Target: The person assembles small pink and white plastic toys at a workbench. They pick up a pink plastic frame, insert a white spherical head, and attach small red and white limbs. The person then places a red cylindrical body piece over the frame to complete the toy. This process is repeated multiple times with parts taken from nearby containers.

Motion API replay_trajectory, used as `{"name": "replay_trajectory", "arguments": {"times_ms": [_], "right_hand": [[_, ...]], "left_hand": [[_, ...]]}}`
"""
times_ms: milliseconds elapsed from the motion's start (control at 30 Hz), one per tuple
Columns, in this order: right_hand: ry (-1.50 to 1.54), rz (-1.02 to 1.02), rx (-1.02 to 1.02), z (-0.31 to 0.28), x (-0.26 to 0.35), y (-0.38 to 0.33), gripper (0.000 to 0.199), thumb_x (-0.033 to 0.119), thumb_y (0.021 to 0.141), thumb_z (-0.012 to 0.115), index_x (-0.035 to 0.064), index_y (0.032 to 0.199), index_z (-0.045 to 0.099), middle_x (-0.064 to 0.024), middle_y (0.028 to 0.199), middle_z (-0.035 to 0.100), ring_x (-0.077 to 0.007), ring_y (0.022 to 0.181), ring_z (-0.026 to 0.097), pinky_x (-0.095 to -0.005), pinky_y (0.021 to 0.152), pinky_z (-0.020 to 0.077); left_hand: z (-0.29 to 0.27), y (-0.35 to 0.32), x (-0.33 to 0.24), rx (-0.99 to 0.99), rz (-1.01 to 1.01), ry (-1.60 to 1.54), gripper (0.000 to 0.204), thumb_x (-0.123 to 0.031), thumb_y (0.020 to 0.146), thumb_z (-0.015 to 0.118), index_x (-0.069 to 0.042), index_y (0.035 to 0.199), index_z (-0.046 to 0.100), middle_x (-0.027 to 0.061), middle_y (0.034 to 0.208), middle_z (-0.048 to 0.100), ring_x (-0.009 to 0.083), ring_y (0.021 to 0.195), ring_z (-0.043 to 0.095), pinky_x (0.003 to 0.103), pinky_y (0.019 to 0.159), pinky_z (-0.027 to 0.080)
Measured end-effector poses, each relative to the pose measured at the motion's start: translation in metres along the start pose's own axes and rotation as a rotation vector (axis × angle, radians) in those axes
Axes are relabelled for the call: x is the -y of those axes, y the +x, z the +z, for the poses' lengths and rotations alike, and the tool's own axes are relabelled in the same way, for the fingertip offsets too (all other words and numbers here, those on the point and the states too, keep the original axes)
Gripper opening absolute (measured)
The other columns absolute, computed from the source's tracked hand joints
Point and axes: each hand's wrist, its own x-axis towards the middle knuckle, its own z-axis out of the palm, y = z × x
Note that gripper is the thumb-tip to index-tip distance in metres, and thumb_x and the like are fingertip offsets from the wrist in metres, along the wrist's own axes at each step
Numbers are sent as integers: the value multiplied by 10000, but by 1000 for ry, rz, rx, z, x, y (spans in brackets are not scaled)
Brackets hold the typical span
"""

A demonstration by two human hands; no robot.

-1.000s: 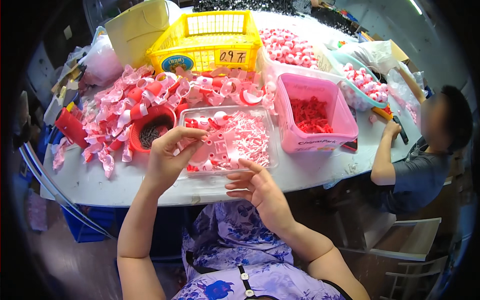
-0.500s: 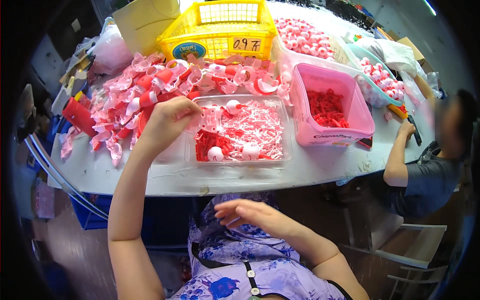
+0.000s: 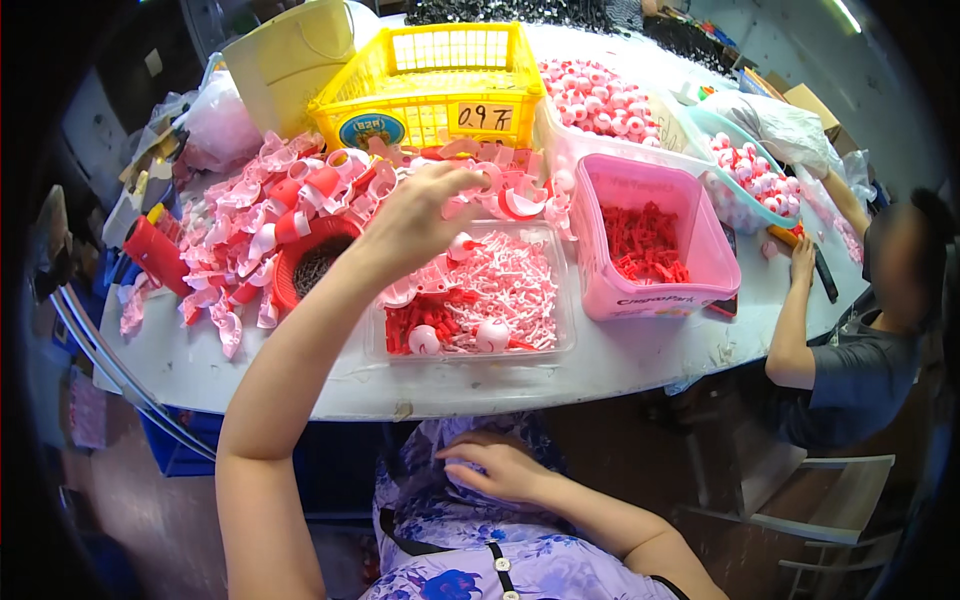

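Reach with the left hand (image 3: 420,215), fingers loosely curled and empty, just beyond the clear tray (image 3: 470,290), pinching one pink piece cleanly, right hand (image 3: 495,468) resting open below it.

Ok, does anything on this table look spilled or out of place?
Mostly the loose heap of pink and white curved plastic pieces: it sprawls over the white tabletop and around the round red bowl, some near the left edge. The left hand hovers above the clear plastic tray; the right hand rests in the lap.
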Motion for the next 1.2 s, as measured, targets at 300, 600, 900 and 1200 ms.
{"name": "replay_trajectory", "arguments": {"times_ms": [300,600,900,1200], "right_hand": [[-204,-153,-76,13,-6,-2,215,270,841,694,74,927,676,-62,910,654,-231,821,641,-333,704,531],[258,-153,-117,-13,0,-7,143,120,891,634,27,990,680,-93,926,664,-228,848,646,-310,733,516],[1284,115,-385,-78,82,42,607,432,1023,330,4,1451,289,-189,1339,491,-269,1286,444,-415,1069,362],[1406,284,-482,-81,66,18,516,427,1038,275,127,1456,316,-149,1227,569,-233,1118,575,-380,951,462]], "left_hand": [[37,31,9,83,118,45,129,-97,807,693,-32,905,640,105,921,614,238,788,646,353,721,528],[-5,-20,-27,-270,-42,-267,135,-31,800,733,-37,913,660,77,973,631,159,847,625,278,716,505],[19,-121,-90,-346,503,257,273,-44,660,812,-93,905,703,22,1010,589,183,821,611,323,699,569],[27,-136,-102,-265,519,113,285,-227,707,788,-156,978,731,12,1064,601,136,802,548,296,718,438]]}}
